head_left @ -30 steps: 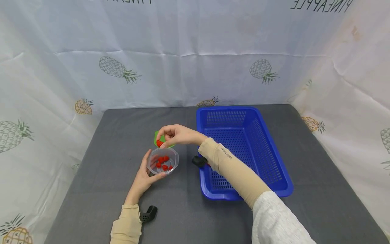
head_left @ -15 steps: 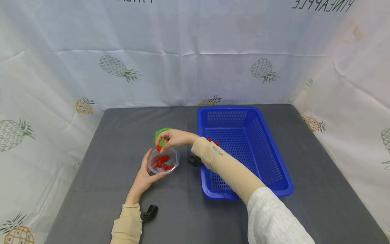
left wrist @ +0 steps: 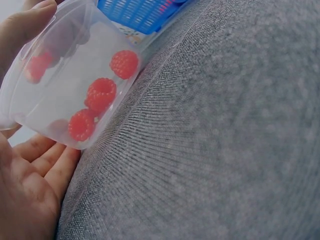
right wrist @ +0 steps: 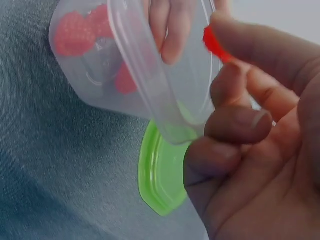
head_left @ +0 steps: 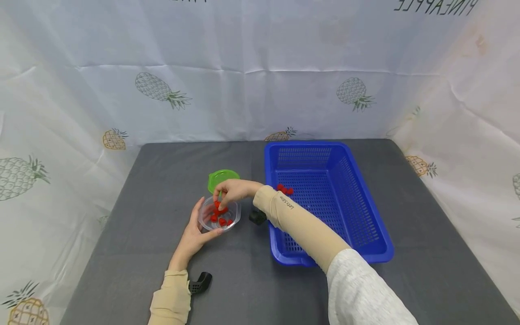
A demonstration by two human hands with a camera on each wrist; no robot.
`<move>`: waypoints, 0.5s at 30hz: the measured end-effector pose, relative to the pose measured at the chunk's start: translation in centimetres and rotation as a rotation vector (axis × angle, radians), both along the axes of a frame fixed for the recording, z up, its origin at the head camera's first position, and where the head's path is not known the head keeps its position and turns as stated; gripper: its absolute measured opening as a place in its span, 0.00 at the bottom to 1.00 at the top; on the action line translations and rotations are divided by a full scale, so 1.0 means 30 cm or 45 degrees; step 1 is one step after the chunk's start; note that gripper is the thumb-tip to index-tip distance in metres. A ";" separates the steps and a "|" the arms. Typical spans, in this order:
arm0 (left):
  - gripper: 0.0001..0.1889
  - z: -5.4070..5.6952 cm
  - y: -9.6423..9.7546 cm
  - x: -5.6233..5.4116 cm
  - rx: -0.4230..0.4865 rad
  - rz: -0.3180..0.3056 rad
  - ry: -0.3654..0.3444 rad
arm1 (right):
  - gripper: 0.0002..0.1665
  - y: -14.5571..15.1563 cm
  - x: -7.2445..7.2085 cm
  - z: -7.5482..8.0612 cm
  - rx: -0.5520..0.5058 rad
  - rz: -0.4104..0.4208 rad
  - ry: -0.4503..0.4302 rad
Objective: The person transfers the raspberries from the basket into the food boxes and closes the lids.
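My left hand (head_left: 194, 235) grips a clear plastic tub (left wrist: 70, 95) from its left side, thumb at the near wall and fingers round the far side. Inside lie several red raspberries (left wrist: 101, 94), seen through the wall. Over the tub's opening, my right hand (head_left: 237, 189) pinches another raspberry (right wrist: 214, 44) between thumb and fingertips. In the right wrist view this berry shows just at the rim. A green lid (head_left: 223, 175) lies on the table behind the tub, partly covered by the right hand.
Right of the tub stands a blue perforated basket (head_left: 330, 198) with a few raspberries (head_left: 284, 189) near its left wall. The right forearm crosses over the basket's near left part. Dark grey cloth (head_left: 170, 180) covers the table, and a pineapple-print curtain (head_left: 252, 99) hangs behind.
My right hand has moved down and slightly right with the raspberry, from over the green lid to the tub's opening. More of the lid shows. The left hand keeps hold of the tub.
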State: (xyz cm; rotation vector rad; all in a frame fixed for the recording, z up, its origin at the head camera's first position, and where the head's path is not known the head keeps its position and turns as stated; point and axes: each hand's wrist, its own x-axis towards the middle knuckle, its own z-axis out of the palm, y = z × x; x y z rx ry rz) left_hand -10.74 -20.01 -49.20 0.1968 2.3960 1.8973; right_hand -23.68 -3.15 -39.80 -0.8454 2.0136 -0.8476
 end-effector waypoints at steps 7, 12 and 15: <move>0.54 0.006 0.003 -0.004 0.001 -0.018 -0.003 | 0.14 0.005 -0.005 -0.012 0.012 -0.051 0.005; 0.53 0.004 0.004 -0.004 -0.022 -0.012 -0.013 | 0.14 0.002 0.001 -0.011 0.033 -0.053 0.031; 0.53 0.003 0.004 -0.003 -0.034 -0.003 -0.018 | 0.14 0.000 0.005 -0.009 0.054 -0.034 0.070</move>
